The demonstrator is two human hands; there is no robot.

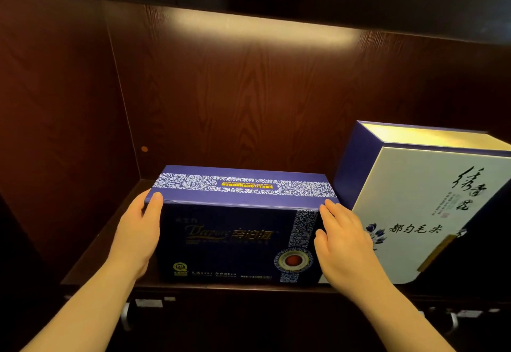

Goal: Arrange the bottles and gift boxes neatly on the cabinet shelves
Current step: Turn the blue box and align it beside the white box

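A dark blue gift box [237, 238] with gold lettering and a white floral band stands on the wooden cabinet shelf [91, 257]. My left hand [135, 232] lies flat against its left end and my right hand [343, 244] presses its right end, so the box is gripped between both palms. To the right stands a taller white and blue gift box [414, 213] with black calligraphy, tilted slightly and touching or nearly touching the blue box's right end behind my right hand. No bottles are in view.
The shelf compartment has a dark wood left wall [55, 103] and back panel [249, 89], lit from above. Open shelf floor lies left of the blue box. Below the shelf front edge are metal handles [125, 315] and small labels.
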